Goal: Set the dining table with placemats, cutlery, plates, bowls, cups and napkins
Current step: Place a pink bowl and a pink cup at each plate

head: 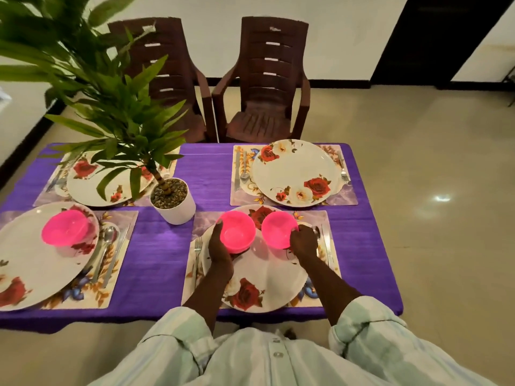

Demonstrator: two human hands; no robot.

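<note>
Two pink bowls are held over the near right plate (pixel 264 274), which lies on its floral placemat (pixel 330 221) on the purple-covered counter (pixel 164 246). The left hand (pixel 220 246) has its grip clamped on the left pink bowl (pixel 237 232), thumb at the near rim and fingers beneath; this bowl sits low over the plate, and contact with the plate cannot be confirmed. The right hand (pixel 303 242) has its grip clamped on the near rim of the right pink bowl (pixel 278 229), which is tilted with its opening facing the camera. A fork (pixel 197 253) lies left of this plate; a spoon and knife lie right, partly hidden by the right hand. A third pink bowl (pixel 65 228) rests on the near left plate (pixel 36 263). The far right plate (pixel 295 172) and far left plate (pixel 92 185) carry no bowl. A potted plant (pixel 172 200) stands mid-counter. Two brown chairs (pixel 262 79) stand beyond the far edge.
</note>
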